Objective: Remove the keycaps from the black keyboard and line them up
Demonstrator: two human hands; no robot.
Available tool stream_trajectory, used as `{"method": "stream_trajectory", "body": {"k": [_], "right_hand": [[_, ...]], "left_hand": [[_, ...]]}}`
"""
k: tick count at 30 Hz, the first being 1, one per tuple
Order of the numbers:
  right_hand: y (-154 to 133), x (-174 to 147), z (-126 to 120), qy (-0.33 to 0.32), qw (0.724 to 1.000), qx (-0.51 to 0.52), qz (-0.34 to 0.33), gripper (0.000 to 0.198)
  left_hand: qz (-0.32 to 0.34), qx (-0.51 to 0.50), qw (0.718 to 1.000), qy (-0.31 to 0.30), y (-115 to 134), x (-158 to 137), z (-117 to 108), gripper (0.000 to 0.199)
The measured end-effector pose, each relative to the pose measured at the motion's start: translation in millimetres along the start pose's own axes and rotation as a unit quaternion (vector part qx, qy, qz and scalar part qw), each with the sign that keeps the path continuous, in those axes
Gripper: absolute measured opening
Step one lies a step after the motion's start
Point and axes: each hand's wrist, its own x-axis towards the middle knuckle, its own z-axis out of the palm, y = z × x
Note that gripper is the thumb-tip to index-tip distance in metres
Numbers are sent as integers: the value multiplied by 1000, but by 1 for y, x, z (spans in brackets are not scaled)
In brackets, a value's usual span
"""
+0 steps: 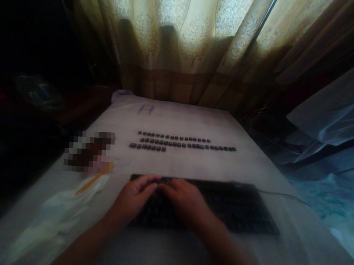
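A black computer keyboard (235, 208) lies on the cloth-covered table in front of me. Over its upper left part, my left hand (137, 194) bends inward, thumb and fingers drawn together at the tips. Close beside it, my right hand (185, 197) reaches to the same spot with its fingers curled and closed. The two sets of fingertips nearly meet, and anything between them is too small and dark to make out. Beyond the keyboard, loose black keycaps lie in three rows: a back row (176, 137), a long middle row (164, 143) and a short front row (149, 147).
A pale crumpled cloth or bag (58, 205) and an orange strip (94, 179) lie on the left of the table (189, 123), near a blurred-out patch. The keyboard's cable (284, 194) runs off to the right. Patterned curtains (194, 41) hang behind the table.
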Motion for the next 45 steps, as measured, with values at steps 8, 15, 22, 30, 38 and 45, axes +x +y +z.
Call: {"method": "stream_trajectory", "body": {"k": [8,15,22,30,38,45], "right_hand": [[-4,0,-15,119,984,124,43,17],[-10,-2,-2,140,982,124,26,19],[12,10,-11,125,966,214,77,17],[88,83,10,16,951,127,280,23],[91,103,30,-13,947,95,307,31],[89,104,26,-20,953,86,292,31]], "left_hand": [[6,-9,1000,-19,11,-5,4,39],[47,31,998,-24,2,-8,9,41],[128,196,972,24,4,-7,-3,44],[160,247,932,214,-23,26,-48,41],[98,141,957,235,-38,39,-55,45],[100,144,961,214,-39,40,-58,43]]}}
